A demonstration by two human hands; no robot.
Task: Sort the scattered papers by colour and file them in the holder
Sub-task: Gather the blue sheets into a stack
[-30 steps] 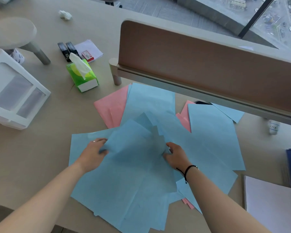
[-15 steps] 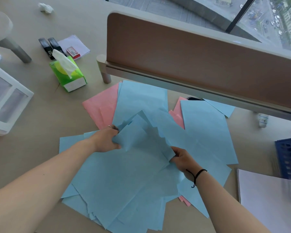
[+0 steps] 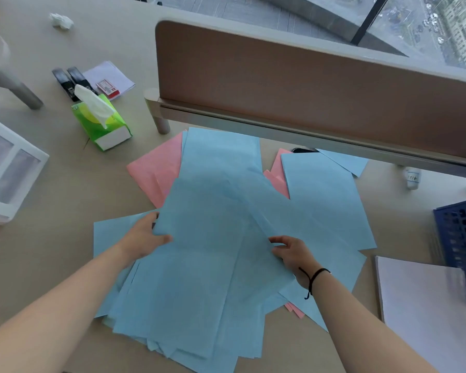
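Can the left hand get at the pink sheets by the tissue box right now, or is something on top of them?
Probably partly. The left hand is gripping the blue sheets, so it must let go first. The pink sheets show a bare left part, but blue paper overlaps their right side.

Soft daylight from the window (image 3: 334, 20) beyond the bench's far edge; faint shadows, wide-angle bending, slight motion blur.

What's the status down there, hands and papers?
Left hand and right hand both gripping blue sheets. Pink sheets buried underneath, unsorted. Blue holder at right, nothing blocking.
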